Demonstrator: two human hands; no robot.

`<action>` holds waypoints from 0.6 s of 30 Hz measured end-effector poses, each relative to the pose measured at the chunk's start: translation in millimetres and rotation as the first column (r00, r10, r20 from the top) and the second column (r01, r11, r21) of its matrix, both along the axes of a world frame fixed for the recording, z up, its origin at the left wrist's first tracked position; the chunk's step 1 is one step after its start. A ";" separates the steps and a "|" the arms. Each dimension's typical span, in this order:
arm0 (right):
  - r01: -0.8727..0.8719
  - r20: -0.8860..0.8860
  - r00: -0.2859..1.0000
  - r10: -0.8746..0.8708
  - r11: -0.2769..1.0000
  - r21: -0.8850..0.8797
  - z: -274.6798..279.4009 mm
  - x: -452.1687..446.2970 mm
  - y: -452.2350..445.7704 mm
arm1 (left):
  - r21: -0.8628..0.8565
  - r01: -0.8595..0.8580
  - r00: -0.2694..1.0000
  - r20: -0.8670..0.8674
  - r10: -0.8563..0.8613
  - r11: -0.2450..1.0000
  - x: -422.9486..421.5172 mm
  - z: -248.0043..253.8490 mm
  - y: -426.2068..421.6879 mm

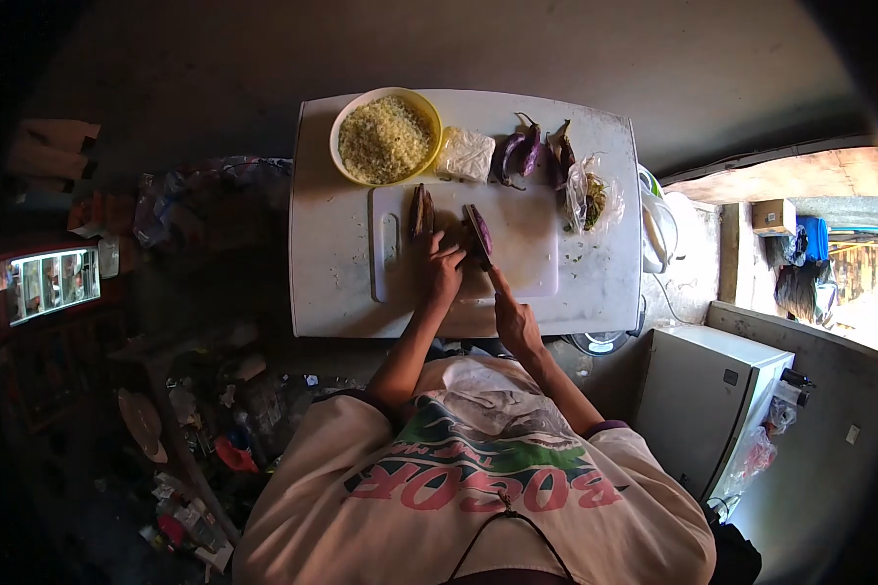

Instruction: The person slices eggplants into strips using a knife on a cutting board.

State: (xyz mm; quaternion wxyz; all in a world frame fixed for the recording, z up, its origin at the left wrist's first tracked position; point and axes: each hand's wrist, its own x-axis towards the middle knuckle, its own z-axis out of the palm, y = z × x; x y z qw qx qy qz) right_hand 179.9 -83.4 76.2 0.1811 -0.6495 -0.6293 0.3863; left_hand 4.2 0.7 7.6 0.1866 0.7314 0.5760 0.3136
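My right hand [517,322] is closed around the handle of a knife [475,230], its blade pointing away from me over the white cutting board [546,263]. A purple eggplant piece [484,236] lies along the right side of the blade; whether they touch I cannot tell. On the board's left part, my left hand [445,265] has its fingers apart at the near end of some cut eggplant pieces [421,211]. Those pieces show brownish and pale faces. Shadow hides part of the left fingertips.
Behind the board stand a yellow bowl [433,109] of pale chopped food and a clear bag with whitish contents [466,156]. Whole eggplants [530,148] and a plastic bag with greens [593,203] lie at the table's back right. A white fridge [698,400] stands at right.
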 end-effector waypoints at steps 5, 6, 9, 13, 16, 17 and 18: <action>-0.026 0.057 0.998 0.021 0.997 0.077 -15.4 -12.6 36.8 | -0.004 -0.023 1.000 0.015 0.023 1.000 -0.7 -2.5 -0.4; -0.033 0.050 0.998 0.029 0.996 0.084 -13.2 -16.6 42.4 | 0.003 -0.031 0.999 0.008 0.031 1.000 -3.3 -9.2 0.4; -0.073 0.082 0.994 0.066 0.993 0.090 -7.1 -23.3 52.6 | -0.030 -0.010 0.996 -0.085 0.007 1.000 -6.2 -18.1 -0.8; -0.068 0.051 0.997 0.056 0.963 0.260 -13.0 -15.1 32.2 | 0.027 0.008 0.999 -0.035 -0.007 1.000 -5.5 -17.4 -2.2; -0.057 -0.002 0.998 0.059 0.983 0.177 -8.7 -0.4 9.7 | -0.005 -0.002 0.999 0.037 0.002 1.000 -4.8 -14.0 -1.6; -0.053 0.006 0.999 0.053 0.990 0.128 -7.3 3.1 4.0 | -0.001 -0.003 0.998 0.069 0.003 1.000 -4.3 -12.8 -0.6; -0.049 0.016 0.999 0.048 0.996 0.078 -3.0 5.5 -0.7 | 0.001 -0.003 0.995 0.102 0.003 1.000 -3.6 -13.2 -0.5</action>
